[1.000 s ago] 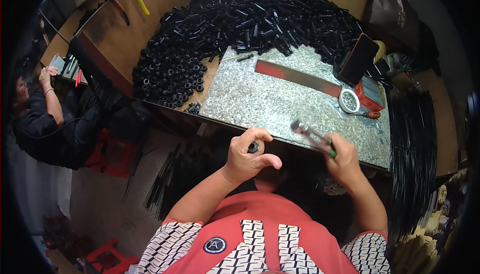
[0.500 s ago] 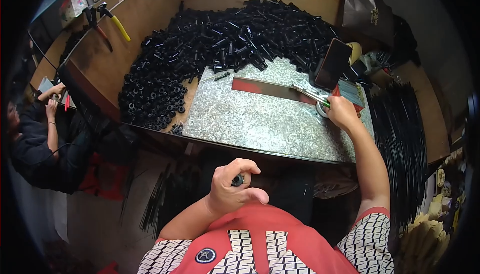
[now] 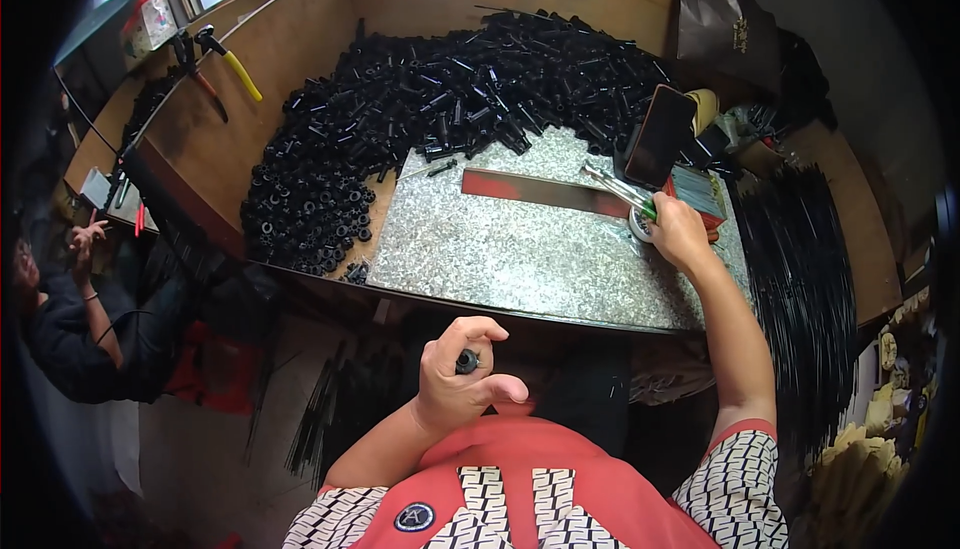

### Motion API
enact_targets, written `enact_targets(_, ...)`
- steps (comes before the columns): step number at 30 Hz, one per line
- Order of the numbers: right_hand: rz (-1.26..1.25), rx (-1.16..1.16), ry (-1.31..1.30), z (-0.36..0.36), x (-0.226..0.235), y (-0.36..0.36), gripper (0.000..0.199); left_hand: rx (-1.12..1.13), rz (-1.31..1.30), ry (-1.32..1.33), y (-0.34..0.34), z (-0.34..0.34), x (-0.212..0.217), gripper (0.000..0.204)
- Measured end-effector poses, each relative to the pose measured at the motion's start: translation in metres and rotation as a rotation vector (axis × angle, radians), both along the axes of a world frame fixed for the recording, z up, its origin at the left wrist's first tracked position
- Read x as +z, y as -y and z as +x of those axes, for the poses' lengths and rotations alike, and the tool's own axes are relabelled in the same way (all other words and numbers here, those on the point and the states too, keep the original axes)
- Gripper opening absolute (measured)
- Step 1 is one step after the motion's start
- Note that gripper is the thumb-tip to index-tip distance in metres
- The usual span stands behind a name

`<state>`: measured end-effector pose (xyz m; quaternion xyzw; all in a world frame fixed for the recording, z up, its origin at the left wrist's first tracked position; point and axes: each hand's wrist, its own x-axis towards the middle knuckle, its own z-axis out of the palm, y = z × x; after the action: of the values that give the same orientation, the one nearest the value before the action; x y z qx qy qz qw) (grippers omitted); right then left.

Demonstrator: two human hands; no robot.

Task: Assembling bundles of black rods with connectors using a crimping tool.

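My left hand (image 3: 455, 377) is in front of my chest, below the table's front edge. Its fingers curl around a small dark cylindrical part (image 3: 466, 361), whose round end shows; the thumb sticks out to the right. My right hand (image 3: 684, 231) is at the right of the speckled board, closed on a slim, light metallic tool with a green section (image 3: 630, 193). That tool slants up and left from the fist, its tip close to a flat red and grey metal bar (image 3: 530, 190). A small round white container (image 3: 640, 225) stands just beside the hand, partly covered.
Black tubes (image 3: 450, 79) and black rings (image 3: 300, 204) pile up behind and left of the speckled board (image 3: 480, 259). A phone (image 3: 660, 134) leans near a red box (image 3: 697, 197). Long black rods (image 3: 800, 289) lie at right. A co-worker's hand (image 3: 88, 239) is far left.
Both my hands keep nearly the same place and grip, while the view shifts slightly. At far left, the co-worker's hand has lowered and opened its fingers.
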<state>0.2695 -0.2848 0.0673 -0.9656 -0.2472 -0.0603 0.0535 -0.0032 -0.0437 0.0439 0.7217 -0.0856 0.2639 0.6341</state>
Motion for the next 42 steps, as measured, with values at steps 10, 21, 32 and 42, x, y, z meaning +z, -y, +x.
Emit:
enact_targets(10,1.03,0.384,-0.677,-0.152,0.005,-0.066,0.007,0.069,0.085,0.016,0.009,0.022,-0.014,0.078)
enact_targets(21,1.067,0.571,-0.642,-0.195,-0.009,-0.088,0.019,0.104,0.153,0.01,0.014,0.013,-0.018,0.099)
enact_targets(32,0.969,0.611,-0.501,-0.198,-0.01,-0.088,0.001,0.039,0.094,0.035,0.012,0.014,-0.013,0.092)
enact_targets(42,1.044,0.71,-0.369,-0.194,-0.019,-0.092,0.024,-0.007,0.067,-0.013,0.013,0.013,-0.009,0.082)
